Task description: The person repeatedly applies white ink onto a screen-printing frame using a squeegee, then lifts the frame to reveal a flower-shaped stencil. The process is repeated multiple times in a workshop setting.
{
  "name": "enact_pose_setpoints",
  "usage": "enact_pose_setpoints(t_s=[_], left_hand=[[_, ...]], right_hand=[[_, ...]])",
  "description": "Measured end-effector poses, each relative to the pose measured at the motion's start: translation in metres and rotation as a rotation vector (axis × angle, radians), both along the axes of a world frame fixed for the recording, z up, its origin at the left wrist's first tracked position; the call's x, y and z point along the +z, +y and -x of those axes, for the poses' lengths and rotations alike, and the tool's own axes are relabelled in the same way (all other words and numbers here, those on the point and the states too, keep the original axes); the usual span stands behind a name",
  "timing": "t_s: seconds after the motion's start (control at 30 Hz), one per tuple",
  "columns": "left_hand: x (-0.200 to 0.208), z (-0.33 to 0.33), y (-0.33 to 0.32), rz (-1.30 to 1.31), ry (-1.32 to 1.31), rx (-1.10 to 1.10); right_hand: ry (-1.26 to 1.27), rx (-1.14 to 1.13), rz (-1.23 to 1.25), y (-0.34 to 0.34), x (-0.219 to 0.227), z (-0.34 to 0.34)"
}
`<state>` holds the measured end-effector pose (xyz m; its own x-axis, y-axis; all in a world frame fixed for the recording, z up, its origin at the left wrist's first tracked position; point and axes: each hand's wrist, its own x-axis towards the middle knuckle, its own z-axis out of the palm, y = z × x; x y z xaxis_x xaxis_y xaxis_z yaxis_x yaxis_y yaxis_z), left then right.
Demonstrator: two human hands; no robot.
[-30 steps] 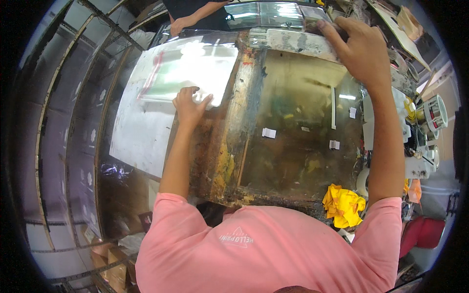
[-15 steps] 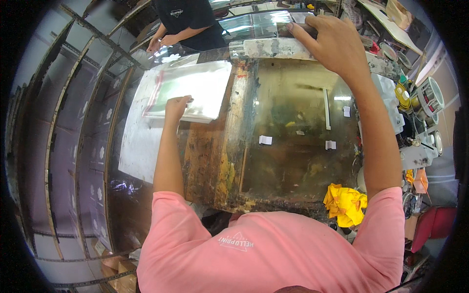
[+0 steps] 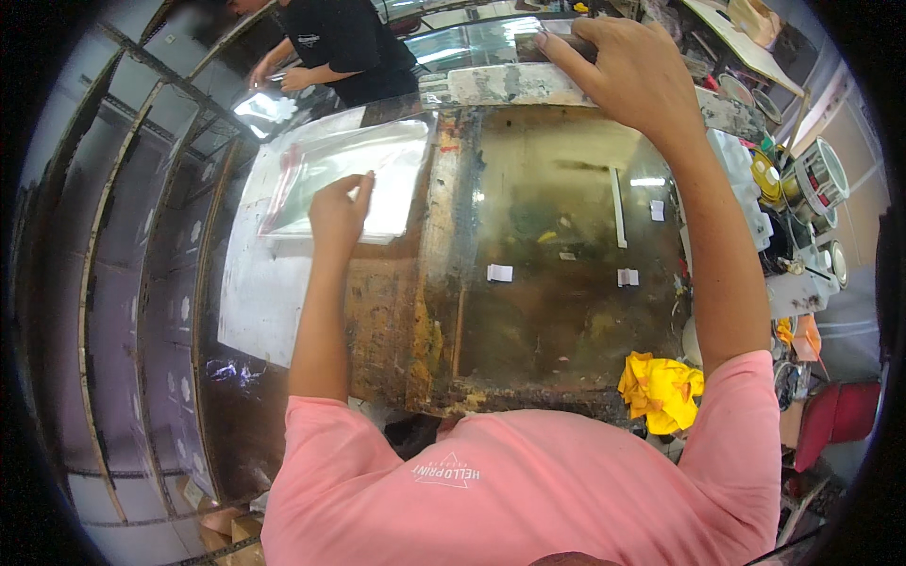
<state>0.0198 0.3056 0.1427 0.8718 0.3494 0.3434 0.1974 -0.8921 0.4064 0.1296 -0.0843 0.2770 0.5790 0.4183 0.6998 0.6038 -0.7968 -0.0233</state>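
I have the stack of clear plastic sheets (image 3: 354,151) at about half past ten, lying on a white sheet (image 3: 255,292) on the bench (image 3: 382,311); my left hand (image 3: 338,209) is over its near part, thumb and forefinger tips together, though I cannot tell whether they pinch film; my right hand (image 3: 637,75), at one o'clock, has its thumb apart beside a dark bar (image 3: 566,45), and I cannot tell its grip; the see-through panel (image 3: 557,321) sits toward two; the crumpled yellow cloth (image 3: 661,391) is at four; a co-worker in a dark shirt (image 3: 344,52) stands at eleven.
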Motion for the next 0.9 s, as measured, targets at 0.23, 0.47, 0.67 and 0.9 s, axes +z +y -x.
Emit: enact_pose_setpoints(t_s=[0.23, 0.47, 0.67, 0.9], left_hand=[[-0.056, 0.002, -0.119, -0.128, -0.132, -0.218], [-0.088, -0.03, -0.068, 0.259, -0.12, -0.05], [-0.021, -0.03, -0.033, 0.409, -0.308, -0.242], [-0.047, -0.002, -0.15, -0.023, -0.155, -0.425]], right_hand=[[0.015, 0.024, -0.027, 0.0, 0.006, 0.005], [-0.05, 0.034, -0.045, 0.002, 0.006, 0.01], [0.015, -0.008, -0.002, 0.002, 0.009, 0.004], [-0.009, -0.013, -0.024, 0.001, 0.004, 0.009]])
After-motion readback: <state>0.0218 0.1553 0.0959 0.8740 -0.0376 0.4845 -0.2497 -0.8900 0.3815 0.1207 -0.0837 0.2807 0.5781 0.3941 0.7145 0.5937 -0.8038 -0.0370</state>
